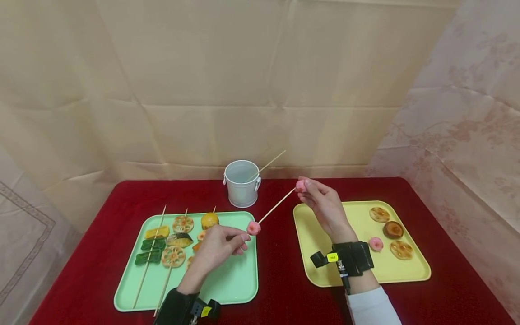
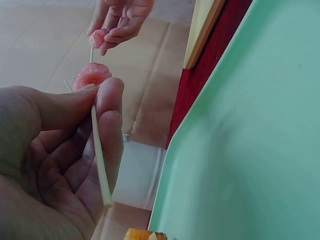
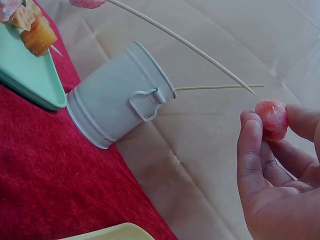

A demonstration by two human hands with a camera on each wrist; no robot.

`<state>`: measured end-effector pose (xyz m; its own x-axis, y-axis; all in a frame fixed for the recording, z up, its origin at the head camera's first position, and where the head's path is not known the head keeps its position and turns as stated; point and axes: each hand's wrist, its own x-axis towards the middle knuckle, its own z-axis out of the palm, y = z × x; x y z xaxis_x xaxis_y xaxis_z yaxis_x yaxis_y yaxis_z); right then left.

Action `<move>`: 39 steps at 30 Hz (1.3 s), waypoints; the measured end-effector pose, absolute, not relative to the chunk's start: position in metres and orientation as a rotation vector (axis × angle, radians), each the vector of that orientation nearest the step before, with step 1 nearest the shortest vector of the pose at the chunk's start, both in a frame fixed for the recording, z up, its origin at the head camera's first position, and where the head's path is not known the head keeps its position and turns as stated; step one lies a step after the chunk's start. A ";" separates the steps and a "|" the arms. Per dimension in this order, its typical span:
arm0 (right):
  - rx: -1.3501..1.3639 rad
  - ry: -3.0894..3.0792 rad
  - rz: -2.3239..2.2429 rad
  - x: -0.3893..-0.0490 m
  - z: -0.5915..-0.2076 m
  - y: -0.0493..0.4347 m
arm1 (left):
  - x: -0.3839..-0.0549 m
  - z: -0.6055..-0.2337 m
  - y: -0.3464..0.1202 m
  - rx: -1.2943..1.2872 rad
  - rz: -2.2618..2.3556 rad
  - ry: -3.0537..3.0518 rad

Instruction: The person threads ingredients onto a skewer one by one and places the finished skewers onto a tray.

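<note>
Left hand [image 1: 219, 244] partly hides skewered food [image 1: 209, 220] on green tray [image 1: 237, 286]; white sleeve [image 1: 373, 308] cut off at head view's bottom

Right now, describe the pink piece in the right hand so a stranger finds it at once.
On the red cloth, find the yellow tray, then the right hand above its far left corner. The pink piece is pinched there, whereas a second one is threaded on the skewer by the left hand and a third one lies on the tray.
</note>
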<state>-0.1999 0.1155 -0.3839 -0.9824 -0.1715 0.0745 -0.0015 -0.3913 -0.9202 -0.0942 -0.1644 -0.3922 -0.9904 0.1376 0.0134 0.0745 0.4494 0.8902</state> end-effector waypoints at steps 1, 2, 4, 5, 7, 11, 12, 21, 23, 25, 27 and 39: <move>-0.242 1.682 -2.522 -0.200 -0.384 0.115 | -0.094 -0.393 -0.165 0.203 1.602 2.621; -0.245 1.693 -2.515 -0.199 -0.383 0.115 | -0.094 -0.393 -0.165 0.213 1.600 2.619; -0.262 1.722 -2.490 -0.199 -0.383 0.114 | -0.094 -0.393 -0.165 0.220 1.595 2.620; -0.271 1.736 -2.476 -0.199 -0.383 0.114 | -0.094 -0.393 -0.165 0.220 1.594 2.621; -0.292 1.763 -2.447 -0.199 -0.383 0.113 | -0.094 -0.393 -0.166 0.220 1.590 2.626; -0.332 1.805 -2.398 -0.198 -0.381 0.113 | -0.094 -0.393 -0.165 0.211 1.581 2.631; -0.337 1.814 -2.389 -0.198 -0.381 0.113 | -0.094 -0.393 -0.165 0.206 1.579 2.631; -0.284 1.872 -2.325 -0.193 -0.380 0.113 | -0.093 -0.392 -0.165 0.201 1.585 2.631; -0.282 1.896 -2.301 -0.193 -0.381 0.112 | -0.093 -0.392 -0.164 0.203 1.592 2.629; -0.282 1.919 -2.282 -0.192 -0.382 0.110 | -0.093 -0.392 -0.164 0.206 1.600 2.629; -0.286 1.936 -2.266 -0.192 -0.384 0.108 | -0.092 -0.392 -0.164 0.206 1.614 2.622; -0.385 1.954 -2.186 -0.189 -0.387 0.092 | -0.093 -0.390 -0.159 0.164 1.685 2.605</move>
<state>-0.1888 0.0924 -0.3867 -0.9493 -0.3065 0.0695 -0.0347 -0.1173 -0.9925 -0.0933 -0.1586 -0.3899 -0.9938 0.1074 0.0283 0.0698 0.4065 0.9110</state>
